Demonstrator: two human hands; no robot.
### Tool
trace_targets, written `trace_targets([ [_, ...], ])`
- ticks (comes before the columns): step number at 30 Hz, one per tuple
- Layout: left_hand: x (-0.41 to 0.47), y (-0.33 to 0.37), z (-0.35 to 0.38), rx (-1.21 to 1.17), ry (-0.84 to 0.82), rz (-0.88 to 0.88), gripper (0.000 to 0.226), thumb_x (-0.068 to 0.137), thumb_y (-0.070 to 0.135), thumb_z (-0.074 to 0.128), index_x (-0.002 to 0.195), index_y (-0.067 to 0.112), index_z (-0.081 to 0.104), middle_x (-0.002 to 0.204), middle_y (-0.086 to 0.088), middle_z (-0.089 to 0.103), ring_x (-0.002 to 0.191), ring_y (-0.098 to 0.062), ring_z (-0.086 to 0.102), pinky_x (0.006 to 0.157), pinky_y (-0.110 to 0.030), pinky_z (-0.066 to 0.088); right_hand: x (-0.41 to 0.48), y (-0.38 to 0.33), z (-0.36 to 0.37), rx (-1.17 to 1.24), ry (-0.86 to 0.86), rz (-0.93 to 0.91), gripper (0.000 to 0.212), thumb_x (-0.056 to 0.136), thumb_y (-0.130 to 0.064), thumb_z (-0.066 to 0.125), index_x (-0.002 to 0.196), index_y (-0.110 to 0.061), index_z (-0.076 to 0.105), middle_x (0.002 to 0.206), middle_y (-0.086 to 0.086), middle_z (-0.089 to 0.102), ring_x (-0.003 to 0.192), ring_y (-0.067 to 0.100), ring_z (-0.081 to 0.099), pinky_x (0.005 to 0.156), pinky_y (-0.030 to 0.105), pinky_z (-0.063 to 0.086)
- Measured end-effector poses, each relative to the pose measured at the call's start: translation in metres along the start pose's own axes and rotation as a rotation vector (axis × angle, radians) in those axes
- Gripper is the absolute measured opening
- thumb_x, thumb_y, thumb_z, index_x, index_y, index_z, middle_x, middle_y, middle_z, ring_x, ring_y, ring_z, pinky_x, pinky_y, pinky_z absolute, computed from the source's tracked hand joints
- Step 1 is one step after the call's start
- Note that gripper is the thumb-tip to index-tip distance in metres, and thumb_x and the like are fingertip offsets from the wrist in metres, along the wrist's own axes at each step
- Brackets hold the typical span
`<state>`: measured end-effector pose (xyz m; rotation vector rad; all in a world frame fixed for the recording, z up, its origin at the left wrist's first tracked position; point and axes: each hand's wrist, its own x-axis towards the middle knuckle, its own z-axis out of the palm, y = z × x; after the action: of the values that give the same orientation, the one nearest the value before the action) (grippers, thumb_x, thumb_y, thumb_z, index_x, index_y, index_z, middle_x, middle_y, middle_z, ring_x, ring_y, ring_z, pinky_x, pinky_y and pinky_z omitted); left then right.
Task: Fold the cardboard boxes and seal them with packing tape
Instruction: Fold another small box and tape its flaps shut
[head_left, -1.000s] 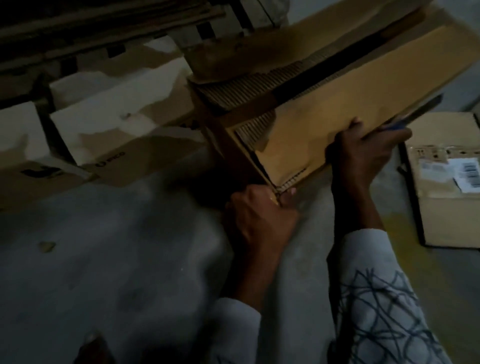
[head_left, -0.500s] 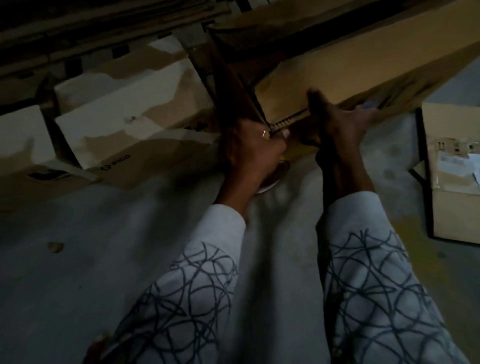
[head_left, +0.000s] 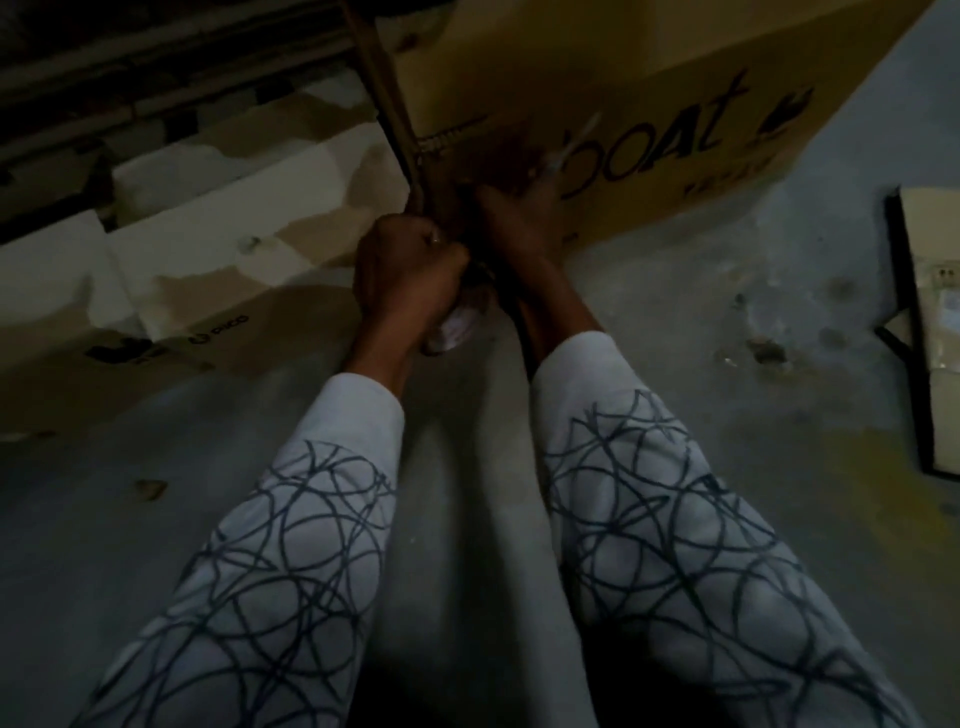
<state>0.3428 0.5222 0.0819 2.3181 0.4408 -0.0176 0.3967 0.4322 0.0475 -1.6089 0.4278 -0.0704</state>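
Sleeves (head_left: 291, 545): two white sleeves with a dark scribble pattern are stretched forward from the bottom edge, over a bare concrete floor (head_left: 675, 322).
Left hand (head_left: 410, 275): it is curled into a tight fist at the near bottom corner of the box; the fingers are judged to be closed round the tape roll.
Tape roll (head_left: 457, 327): only a pale, rounded part is seen under the fist, just above the floor; no free tape end can be made out in the dim light.
Right hand (head_left: 519, 228): it is laid against the lower wall of the box, touching the left hand's side; how its fingers lie cannot be told for certain.
Thin pale tool (head_left: 574, 143): a blurred sliver is seen rising from the right fingers across the print, so it appears to be pinched there; its kind cannot be told.
boAt box (head_left: 597, 67): the large carton is stood up on the floor, already opened into shape, with one corner edge turned toward the hands.
Flattened cartons (head_left: 218, 228): a pale and brown stack is laid to the left, unfolded.
Labelled box (head_left: 940, 322): it is set well apart at the right edge.
Done: one carton is judged erected.
Left: no tape strip is seen on it, so sealing appears only to be starting at the corner; the stack is untouched.
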Motion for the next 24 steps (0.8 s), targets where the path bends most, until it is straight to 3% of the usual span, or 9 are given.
trace_targets([
  [2, 0.002, -0.008, 0.002, -0.054, -0.04, 0.018, 0.027, 0.082, 0.025, 0.068, 0.059, 0.014, 0.06, 0.057, 0.003, 0.054, 0.061, -0.013, 0.055, 0.054, -0.026, 0.034, -0.007, 0.003, -0.011, 0.044, -0.064, -0.067, 0.086, 0.057, -0.044, 0.071, 0.136, -0.014, 0.053, 0.125, 0.003, 0.066, 0.113, 0.024, 0.065, 0.096, 0.05, 0.053],
  [4, 0.0, -0.01, 0.006, -0.159, -0.078, -0.024, 0.042, 0.081, 0.035, 0.075, 0.051, 0.015, 0.053, 0.048, 0.01, 0.049, 0.05, -0.005, 0.048, 0.048, -0.023, 0.032, -0.014, 0.01, -0.026, 0.046, -0.099, -0.085, 0.092, 0.075, -0.03, 0.077, 0.152, -0.015, 0.03, 0.137, -0.008, 0.05, 0.124, 0.014, 0.054, 0.105, 0.047, 0.048],
  [6, -0.002, -0.007, 0.017, -0.273, -0.133, -0.047, 0.04, 0.079, 0.039, 0.077, 0.055, 0.016, 0.056, 0.052, 0.011, 0.056, 0.054, -0.008, 0.055, 0.055, -0.023, 0.044, -0.017, 0.022, -0.046, 0.003, -0.087, -0.039, 0.095, 0.086, -0.03, 0.076, 0.157, -0.018, 0.014, 0.146, -0.007, 0.041, 0.132, 0.01, 0.045, 0.111, 0.041, 0.044],
  [8, -0.007, -0.003, 0.033, -0.305, -0.19, -0.052, 0.024, 0.08, 0.037, 0.076, 0.073, 0.017, 0.065, 0.075, 0.001, 0.069, 0.078, -0.018, 0.067, 0.076, -0.034, 0.057, -0.026, 0.037, -0.071, -0.008, -0.013, 0.067, 0.09, 0.084, -0.042, 0.076, 0.153, -0.019, 0.023, 0.149, -0.001, 0.045, 0.135, 0.016, 0.046, 0.11, 0.044, 0.043],
  [10, -0.018, 0.005, 0.05, -0.324, -0.229, -0.046, 0.009, 0.078, 0.03, 0.073, 0.083, 0.024, 0.069, 0.094, 0.003, 0.069, 0.095, -0.02, 0.067, 0.086, -0.034, 0.057, -0.034, 0.054, -0.099, -0.03, 0.072, 0.16, 0.072, 0.08, -0.049, 0.076, 0.134, -0.018, 0.038, 0.136, -0.002, 0.054, 0.126, 0.022, 0.054, 0.106, 0.049, 0.047],
  [12, -0.033, 0.013, 0.072, -0.323, -0.284, 0.019, 0.03, 0.072, 0.021, 0.073, 0.101, 0.03, 0.07, 0.128, 0.0, 0.057, 0.117, -0.022, 0.057, 0.1, -0.035, 0.051, -0.042, 0.068, -0.127, -0.054, 0.134, 0.228, 0.067, 0.081, -0.05, 0.075, 0.126, -0.017, 0.04, 0.134, 0.001, 0.052, 0.122, 0.024, 0.055, 0.103, 0.05, 0.049],
  [14, -0.056, 0.022, 0.094, -0.264, -0.35, 0.067, 0.053, 0.075, 0.014, 0.075, 0.125, 0.027, 0.063, 0.155, -0.006, 0.026, 0.139, -0.026, 0.035, 0.115, -0.038, 0.035, -0.05, 0.077, -0.156, -0.069, 0.209, 0.237, 0.06, 0.082, -0.051, 0.074, 0.121, -0.02, 0.04, 0.128, -0.001, 0.051, 0.116, 0.021, 0.054, 0.102, 0.046, 0.049],
  [18, -0.111, 0.04, 0.131, -0.173, -0.453, 0.109, 0.067, 0.077, 0.015, 0.078, 0.137, 0.029, 0.053, 0.153, -0.007, 0.019, 0.14, -0.03, 0.028, 0.117, -0.044, 0.03, -0.065, 0.087, -0.215, -0.08, 0.299, 0.212, 0.056, 0.085, -0.051, 0.072, 0.121, -0.019, 0.043, 0.131, 0.002, 0.053, 0.119, 0.019, 0.053, 0.097, 0.034, 0.046],
  [24, -0.192, 0.063, 0.163, -0.115, -0.563, 0.161, 0.057, 0.082, 0.022, 0.077, 0.132, 0.038, 0.055, 0.15, -0.006, 0.017, 0.137, -0.031, 0.025, 0.102, -0.025, 0.03, -0.094, 0.11, -0.307, -0.123, 0.406, 0.194, 0.055, 0.082, -0.049, 0.075, 0.117, -0.015, 0.049, 0.121, 0.001, 0.059, 0.11, 0.019, 0.059, 0.089, 0.033, 0.049],
])
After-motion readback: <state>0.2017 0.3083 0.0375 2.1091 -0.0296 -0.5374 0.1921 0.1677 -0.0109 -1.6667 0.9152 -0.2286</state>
